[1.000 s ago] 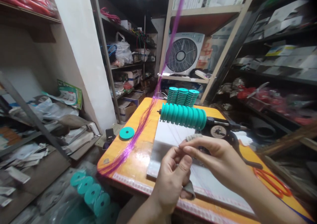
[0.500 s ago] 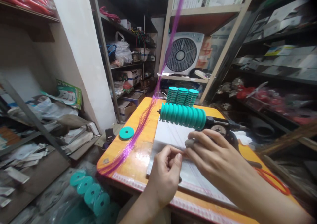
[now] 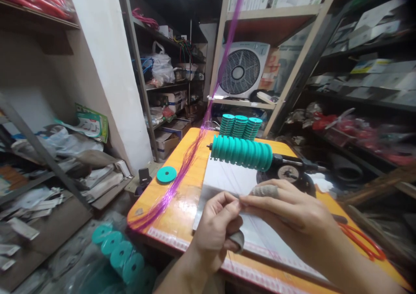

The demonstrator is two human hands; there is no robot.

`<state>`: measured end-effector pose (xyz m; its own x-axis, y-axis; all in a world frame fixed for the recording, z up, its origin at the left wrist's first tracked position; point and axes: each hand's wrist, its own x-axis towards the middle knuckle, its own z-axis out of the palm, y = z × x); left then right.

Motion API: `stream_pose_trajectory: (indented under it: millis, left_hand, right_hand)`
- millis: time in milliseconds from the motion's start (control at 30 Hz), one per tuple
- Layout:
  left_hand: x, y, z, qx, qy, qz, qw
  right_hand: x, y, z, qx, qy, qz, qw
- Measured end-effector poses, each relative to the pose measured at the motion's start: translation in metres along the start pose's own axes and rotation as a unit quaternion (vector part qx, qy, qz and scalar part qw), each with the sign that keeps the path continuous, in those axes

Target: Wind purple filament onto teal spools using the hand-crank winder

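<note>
My left hand (image 3: 216, 227) is closed in a pinch over the white board (image 3: 212, 181), a grey wrap on one finger. Its fingertips meet those of my right hand (image 3: 286, 203), also pinched, with a grey wrap on its index finger. Faint thin threads cross the board near both hands; what the fingertips hold is too small to make out. Beyond them, a row of teal spools (image 3: 242, 151) sits on the shaft of a black winding device (image 3: 289, 172). A bundle of purple threads (image 3: 191, 153) runs down across the orange table (image 3: 185, 211) on the left.
A loose teal disc (image 3: 167, 175) lies at the table's left, and stacked teal spools (image 3: 241, 125) stand at the back. Orange-handled scissors (image 3: 364, 240) lie at the right edge. More teal spools (image 3: 121, 253) are in a bag below left. A fan (image 3: 240, 71) stands behind.
My right hand has turned and lowered, its fingertips now against my left hand's. My left hand has rotated, showing its wrapped finger.
</note>
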<state>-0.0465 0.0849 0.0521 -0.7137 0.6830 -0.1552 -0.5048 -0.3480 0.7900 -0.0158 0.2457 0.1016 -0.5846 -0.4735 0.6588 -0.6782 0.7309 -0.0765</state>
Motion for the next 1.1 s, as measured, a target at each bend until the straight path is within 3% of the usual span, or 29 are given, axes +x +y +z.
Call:
stream_pose_trajectory:
  millis: [267,400,533,667,867,1100]
  left_hand:
    - [0.003,-0.005,0.0,-0.014,-0.006,0.006,1.0]
    - [0.016,-0.001,0.005,0.005,0.05,0.047,0.998]
    - [0.047,0.008,0.013,-0.022,0.143,0.121,0.982]
    - [0.078,0.011,0.017,-0.061,0.169,0.148,0.973]
    - [0.091,0.009,0.018,-0.09,0.183,0.148,0.968]
    - [0.093,0.008,0.015,-0.093,0.195,0.133,0.967]
  right_hand:
    - [0.004,-0.003,0.003,0.017,0.018,0.033,0.999]
    - [0.015,0.018,-0.004,0.028,0.016,0.085,0.996]
    - [0.034,0.055,-0.005,-0.109,-0.039,0.116,0.986]
    - [0.043,0.076,0.009,-0.214,-0.094,0.082,0.969]
    - [0.043,0.074,0.016,-0.218,-0.088,0.082,0.969]
    - [0.056,0.076,0.025,-0.246,-0.07,0.134,0.957]
